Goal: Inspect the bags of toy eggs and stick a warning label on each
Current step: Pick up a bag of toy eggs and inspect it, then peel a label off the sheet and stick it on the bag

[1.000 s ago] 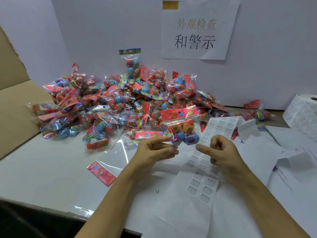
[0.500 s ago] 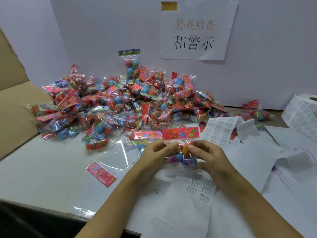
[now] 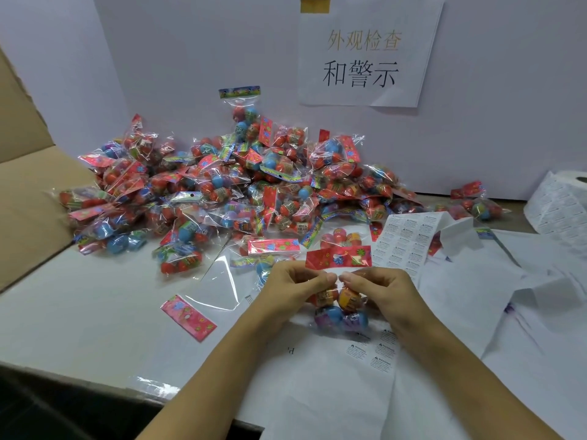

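Observation:
A clear bag of toy eggs with a red header card sits between my hands above the table's near middle. My left hand pinches the bag's upper left, and my right hand pinches its upper right, fingertips almost meeting. Orange, blue and purple eggs show below my fingers. A strip of warning labels lies just behind my right hand, and a few more labels sit on backing paper under the bag. A big pile of egg bags fills the back of the table.
A label roll stands at the far right. Loose white backing paper covers the right side. A loose red header card and an empty clear bag lie left of my hands. A cardboard box flap rises at left.
A second ago my hands were apart in front of the bag, which stood nearer the pile. Both hands then took hold of the bag and brought it closer to me.

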`<state>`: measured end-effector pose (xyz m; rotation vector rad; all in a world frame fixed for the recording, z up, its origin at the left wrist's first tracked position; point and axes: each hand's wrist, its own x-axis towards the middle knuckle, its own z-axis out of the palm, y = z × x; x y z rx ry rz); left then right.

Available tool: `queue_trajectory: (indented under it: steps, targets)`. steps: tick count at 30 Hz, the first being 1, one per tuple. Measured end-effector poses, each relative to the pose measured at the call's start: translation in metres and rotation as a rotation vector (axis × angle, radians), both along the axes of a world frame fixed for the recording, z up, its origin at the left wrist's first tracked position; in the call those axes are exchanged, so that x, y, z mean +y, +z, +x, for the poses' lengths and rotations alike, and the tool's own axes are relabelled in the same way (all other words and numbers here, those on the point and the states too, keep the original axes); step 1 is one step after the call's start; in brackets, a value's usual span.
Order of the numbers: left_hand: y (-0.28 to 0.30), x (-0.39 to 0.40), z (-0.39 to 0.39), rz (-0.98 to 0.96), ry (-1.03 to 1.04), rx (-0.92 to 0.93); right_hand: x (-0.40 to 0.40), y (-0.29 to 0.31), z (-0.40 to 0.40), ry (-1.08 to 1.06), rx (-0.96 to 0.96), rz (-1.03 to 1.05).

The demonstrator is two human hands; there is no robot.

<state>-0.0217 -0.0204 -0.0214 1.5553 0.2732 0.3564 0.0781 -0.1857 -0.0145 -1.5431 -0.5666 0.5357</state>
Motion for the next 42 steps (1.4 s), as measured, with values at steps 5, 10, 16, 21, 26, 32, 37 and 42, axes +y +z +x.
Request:
queue_trajectory:
  steps: [5,10,16,21,26,32,37,42]
  targets:
    - [0.002,-0.001,0.000,-0.037,-0.006,0.001,0.001,-0.001,0.002,-0.003,0.015,0.024]
    - [0.004,-0.002,-0.001,-0.163,-0.082,0.017,-0.001,0.002,0.008,-0.094,0.082,0.131]
    - [-0.001,0.003,0.004,-0.010,0.160,-0.014,-0.002,0.004,0.014,-0.227,0.133,0.205]
    - [-0.008,0.004,0.004,0.454,0.289,0.038,-0.005,0.003,0.017,-0.281,0.159,0.162]
    - [-0.010,0.003,0.002,0.737,0.289,-0.013,-0.003,0.003,0.016,-0.273,0.156,0.192]
    - [-0.008,-0.003,-0.004,0.810,0.081,-0.068,-0.003,0.001,0.020,-0.296,0.174,0.182]
    - [-0.005,-0.007,-0.007,0.945,-0.045,-0.140,-0.004,0.002,0.021,-0.301,0.169,0.187]
    - [-0.008,-0.005,-0.007,1.025,-0.073,-0.031,-0.004,0.002,0.020,-0.295,0.131,0.148]
